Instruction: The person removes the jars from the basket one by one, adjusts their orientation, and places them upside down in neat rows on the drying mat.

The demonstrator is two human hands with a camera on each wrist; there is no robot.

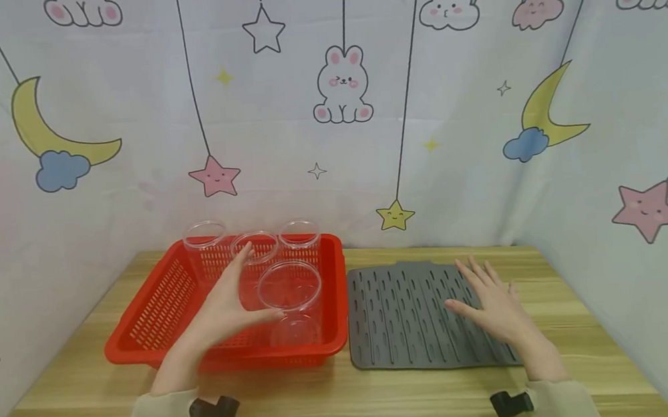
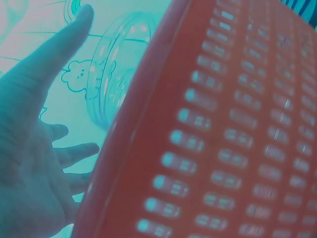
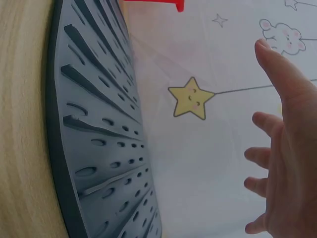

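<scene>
My left hand (image 1: 219, 317) reaches over the red plastic basket (image 1: 137, 355), thumb and fingers spread wide beside the nearest clear cup (image 1: 292, 293). Nothing is gripped in it. Three more clear cups stand behind in the basket: one at the back left (image 1: 204, 238), one in the middle (image 1: 256, 249) and one at the back right (image 1: 300, 235). In the left wrist view, the basket's slotted wall (image 2: 208, 124) covers part of the fingers. My right hand (image 1: 496, 307) hovers empty over the right part of a grey ridged mat (image 1: 399, 323), fingers spread.
Basket and mat sit side by side on a wood-grain table (image 1: 341, 409). A white curtain (image 1: 277, 120) printed with stars, moons and bunnies hangs close behind and along both sides. Each wrist wears a small black mount, the left one (image 1: 214, 410) and the right one (image 1: 512, 404).
</scene>
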